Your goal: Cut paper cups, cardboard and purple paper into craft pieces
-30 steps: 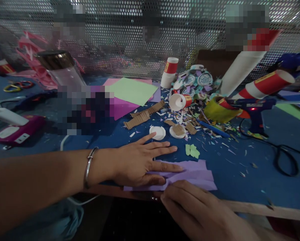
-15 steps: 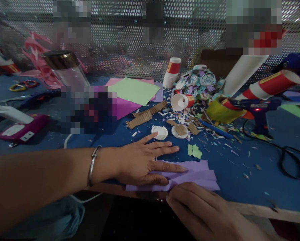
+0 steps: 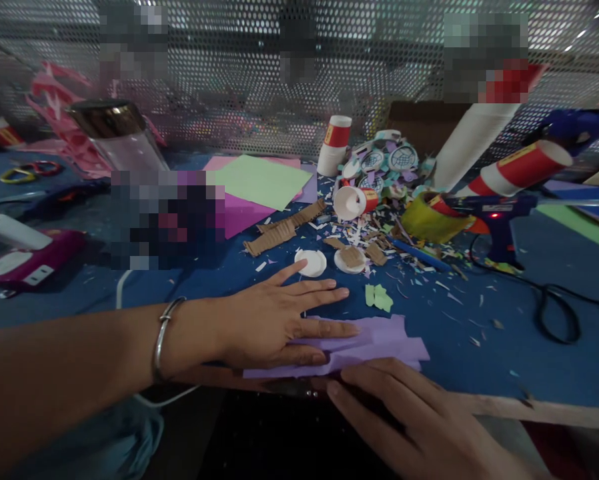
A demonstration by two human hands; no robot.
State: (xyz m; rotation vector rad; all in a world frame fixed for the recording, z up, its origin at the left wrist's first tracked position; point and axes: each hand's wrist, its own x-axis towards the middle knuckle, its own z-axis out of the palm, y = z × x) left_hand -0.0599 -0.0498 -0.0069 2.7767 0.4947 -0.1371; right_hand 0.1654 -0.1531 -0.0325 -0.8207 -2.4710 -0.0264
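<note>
A creased sheet of purple paper lies along the near edge of the table. My left hand rests flat across its left part, fingers spread, with a bracelet on the wrist. At the paper's front edge is my right hand; its fingertips touch the sheet while the thumb stands apart, below the edge. Beyond the left fingers lie a white paper disc and a second disc with a cardboard bit on it. Small green paper pieces sit just past the purple sheet.
A glue gun with a lit red light stands at right, its black cord looped on the table. Paper scraps surround a pile of decorated discs, paper cups and a tape roll. Coloured sheets lie behind.
My right thumb has moved away from the fingers, which were pinched together at the paper's edge. The left hand stays flat on the sheet. The whole view has shifted slightly.
</note>
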